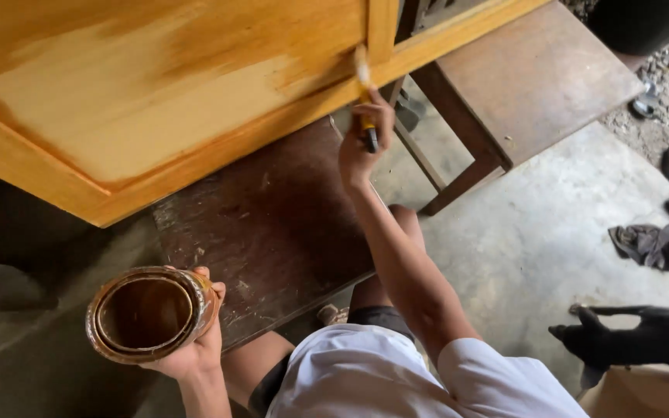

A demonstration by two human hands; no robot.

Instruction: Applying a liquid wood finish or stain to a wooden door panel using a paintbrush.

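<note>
wooden door panel (156, 101) overhangs dark table (272, 232); concrete floor (536, 232) open.

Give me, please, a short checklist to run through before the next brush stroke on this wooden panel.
1. Brush held firmly: ok, the right hand is closed round its handle.
2. Bristles on the wood: ok, the tip meets the frame edge of the wooden panel.
3. Can steady: ok, the left hand cups it from below, though it is tilted toward the camera.
4. Finish left in the can: cannot tell, the inside looks brown and dim.
5. Panel support: ok, it rests over the dark wooden tables.
6. Coat evenness: not ok, the panel shows paler and darker patches.
</note>
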